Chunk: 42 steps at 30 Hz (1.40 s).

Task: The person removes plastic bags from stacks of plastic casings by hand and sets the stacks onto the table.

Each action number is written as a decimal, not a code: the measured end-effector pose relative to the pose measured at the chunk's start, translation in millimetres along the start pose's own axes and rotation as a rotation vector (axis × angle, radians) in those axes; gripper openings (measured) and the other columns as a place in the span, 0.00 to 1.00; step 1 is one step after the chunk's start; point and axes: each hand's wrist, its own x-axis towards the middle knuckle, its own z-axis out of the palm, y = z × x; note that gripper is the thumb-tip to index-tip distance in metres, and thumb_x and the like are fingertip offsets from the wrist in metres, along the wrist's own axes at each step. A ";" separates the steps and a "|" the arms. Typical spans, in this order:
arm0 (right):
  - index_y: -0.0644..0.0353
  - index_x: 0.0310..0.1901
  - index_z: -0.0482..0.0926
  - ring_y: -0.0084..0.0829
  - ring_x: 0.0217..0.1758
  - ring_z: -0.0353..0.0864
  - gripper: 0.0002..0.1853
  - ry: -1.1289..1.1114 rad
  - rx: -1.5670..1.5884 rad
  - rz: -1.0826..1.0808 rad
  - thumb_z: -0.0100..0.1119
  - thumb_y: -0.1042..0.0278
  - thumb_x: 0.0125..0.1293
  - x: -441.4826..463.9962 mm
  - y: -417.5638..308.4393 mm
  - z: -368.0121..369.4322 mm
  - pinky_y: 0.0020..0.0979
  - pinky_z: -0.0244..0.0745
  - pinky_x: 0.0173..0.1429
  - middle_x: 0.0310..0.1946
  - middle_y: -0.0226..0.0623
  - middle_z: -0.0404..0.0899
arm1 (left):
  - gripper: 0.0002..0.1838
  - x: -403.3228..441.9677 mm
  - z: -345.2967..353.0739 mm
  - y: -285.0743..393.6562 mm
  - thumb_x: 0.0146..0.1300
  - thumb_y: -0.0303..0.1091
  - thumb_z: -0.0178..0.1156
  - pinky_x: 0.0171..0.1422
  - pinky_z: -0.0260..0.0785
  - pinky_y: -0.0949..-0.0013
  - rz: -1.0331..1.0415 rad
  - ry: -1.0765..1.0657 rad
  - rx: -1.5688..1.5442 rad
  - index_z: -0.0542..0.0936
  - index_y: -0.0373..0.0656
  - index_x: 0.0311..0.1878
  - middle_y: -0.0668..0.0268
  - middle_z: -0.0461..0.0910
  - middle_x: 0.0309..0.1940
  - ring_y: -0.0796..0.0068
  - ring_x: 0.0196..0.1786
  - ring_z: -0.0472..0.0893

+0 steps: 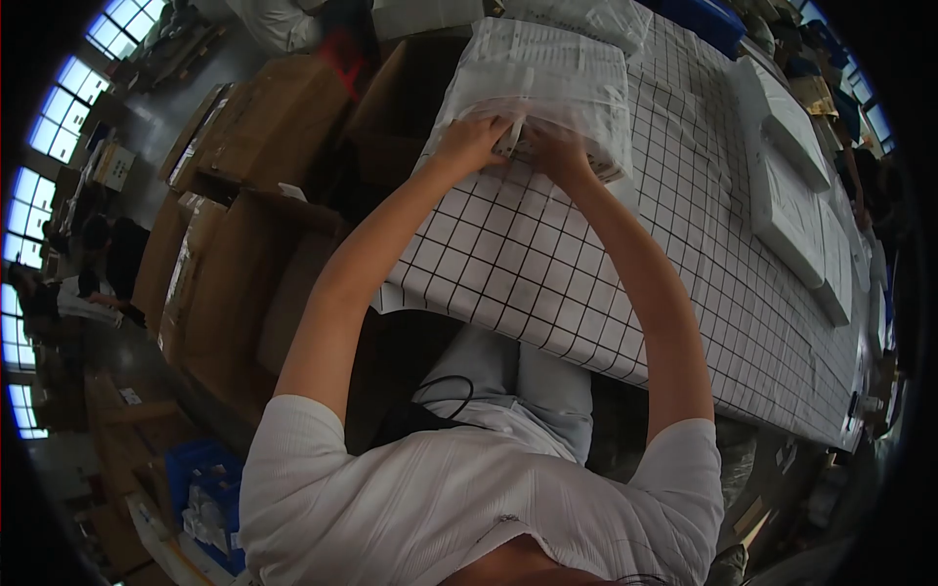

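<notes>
A clear plastic bag [495, 83] lies over a white, box-like stack at the far end of the checked table, and its near edge is bunched up. At the left of that edge, my left hand [473, 143] has its fingers curled on the film, with the thumb toward the middle. My right hand [559, 152] is beside it, at the right of the same edge. Film and blur partly cover its fingers, so their grip does not show clearly. Between the hands, a white edge with small dark marks is visible under the plastic.
The checked cloth [528, 254] covers the table. Flat white packages [787, 176] lie along its right side. Open cardboard boxes [220, 283] stand close on the left, with a blue crate [205, 498] below. A blue bin [699, 21] is at the back. Another person [112, 264] is far left.
</notes>
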 end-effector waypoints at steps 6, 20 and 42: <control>0.49 0.61 0.74 0.39 0.72 0.61 0.24 -0.158 0.130 -0.115 0.60 0.68 0.60 17.4 18.7 1.0 0.52 0.47 0.76 0.65 0.32 0.68 | 0.42 7.7 -3.1 11.2 0.47 0.47 0.73 0.59 0.73 0.56 -0.087 -0.152 0.033 0.68 0.50 0.67 0.60 0.76 0.58 0.54 0.60 0.76; 0.59 0.63 0.69 0.49 0.65 0.69 0.35 0.248 0.417 0.260 0.67 0.51 0.56 -20.5 0.1 -9.2 0.56 0.58 0.67 0.59 0.46 0.73 | 0.49 5.8 5.0 4.8 0.38 0.36 0.78 0.72 0.61 0.55 0.020 0.112 -0.056 0.67 0.53 0.68 0.61 0.66 0.68 0.55 0.69 0.67; 0.54 0.66 0.66 0.54 0.74 0.57 0.35 0.402 0.266 -0.029 0.64 0.49 0.60 2.6 -17.0 -28.1 0.51 0.48 0.77 0.69 0.44 0.63 | 0.35 -87.1 -14.4 -47.2 0.59 0.48 0.66 0.59 0.71 0.61 -0.749 -0.126 -0.749 0.71 0.40 0.65 0.47 0.77 0.57 0.55 0.56 0.79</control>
